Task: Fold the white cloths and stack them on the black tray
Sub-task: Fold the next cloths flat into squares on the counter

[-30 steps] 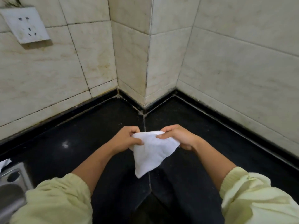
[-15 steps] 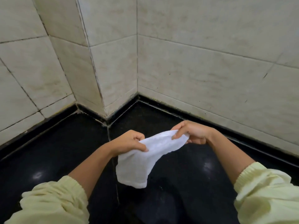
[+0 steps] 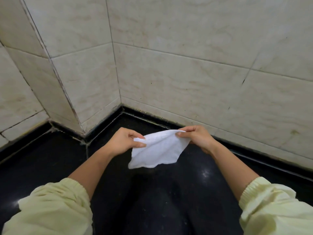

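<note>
White cloth [image 3: 159, 150] held up over the black counter [image 3: 152, 204], just off frame centre toward 6 o'clock, slack, drooping to a wavy lower hem. Pinched at its 9 o'clock edge between thumb and fingers of the left hand [image 3: 122, 141], at its 1 o'clock corner likewise by the right hand [image 3: 196, 138]. Pale yellow sleeves [image 3: 55, 206] at 7 and 5 o'clock; tiled wall [image 3: 186, 78] from 9 through 3.

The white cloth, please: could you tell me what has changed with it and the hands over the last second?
The left hand and right hand have drawn apart, stretching the white cloth wider between them. The view has swung right, so the wall socket is out of sight. Unchanged: both hands still pinch its top edge above the black counter.
</note>
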`<state>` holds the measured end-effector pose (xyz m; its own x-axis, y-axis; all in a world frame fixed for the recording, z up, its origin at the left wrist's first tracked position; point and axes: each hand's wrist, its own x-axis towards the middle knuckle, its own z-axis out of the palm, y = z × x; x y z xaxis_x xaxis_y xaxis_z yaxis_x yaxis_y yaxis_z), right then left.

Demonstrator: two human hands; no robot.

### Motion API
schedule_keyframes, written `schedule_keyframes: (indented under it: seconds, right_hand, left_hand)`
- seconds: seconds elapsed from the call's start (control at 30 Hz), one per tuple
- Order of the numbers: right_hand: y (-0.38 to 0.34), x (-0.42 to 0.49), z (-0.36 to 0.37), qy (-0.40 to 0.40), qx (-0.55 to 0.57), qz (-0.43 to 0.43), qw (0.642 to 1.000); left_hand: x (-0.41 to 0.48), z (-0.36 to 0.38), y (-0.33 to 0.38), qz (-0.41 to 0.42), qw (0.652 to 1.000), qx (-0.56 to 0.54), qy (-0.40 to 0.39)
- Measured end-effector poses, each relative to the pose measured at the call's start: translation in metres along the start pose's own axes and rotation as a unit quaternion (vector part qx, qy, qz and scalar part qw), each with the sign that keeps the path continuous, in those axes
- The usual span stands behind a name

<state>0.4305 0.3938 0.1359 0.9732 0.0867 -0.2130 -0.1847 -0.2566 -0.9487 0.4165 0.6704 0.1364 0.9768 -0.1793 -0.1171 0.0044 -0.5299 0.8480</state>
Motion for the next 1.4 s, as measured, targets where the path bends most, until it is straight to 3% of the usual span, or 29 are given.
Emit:
schedule_keyframes:
  seconds: [0.17, 0.37, 0.5, 0.73, 0.97, 1.13, 1.27, 1.4]
  right_hand:
    - [0.004, -0.001, -0.017, 0.075, -0.027, -0.011, 0.997]
    - [0.014, -0.004, -0.03, 0.145, -0.055, -0.028, 0.987]
    - [0.018, -0.007, -0.035, 0.147, -0.054, -0.029, 0.987]
    - [0.029, -0.025, -0.041, 0.097, 0.041, 0.019, 0.994]
    - [0.061, -0.056, -0.043, -0.029, 0.064, 0.139, 0.988]
    - [0.109, -0.087, -0.039, -0.126, 0.061, 0.266, 0.954]
    - [0.147, -0.114, -0.027, -0.184, 0.014, 0.339, 0.923]
    - [0.163, -0.127, -0.012, -0.175, -0.052, 0.358, 0.915]
  left_hand:
    - [0.016, 0.004, 0.006, 0.033, 0.997, -0.03, 0.061]
    - [0.033, 0.004, 0.004, 0.077, 0.994, -0.003, 0.073]
    - [0.034, 0.005, 0.007, 0.091, 0.991, 0.055, 0.086]
    - [0.021, -0.005, -0.002, 0.082, 0.994, -0.06, 0.037]
    - [-0.004, -0.005, -0.013, 0.006, 0.986, -0.025, -0.166]
    - [-0.025, 0.023, -0.041, -0.103, 0.943, -0.014, -0.317]
    - [-0.044, 0.055, -0.072, -0.192, 0.906, 0.004, -0.377]
    - [-0.057, 0.077, -0.096, -0.228, 0.894, 0.044, -0.383]
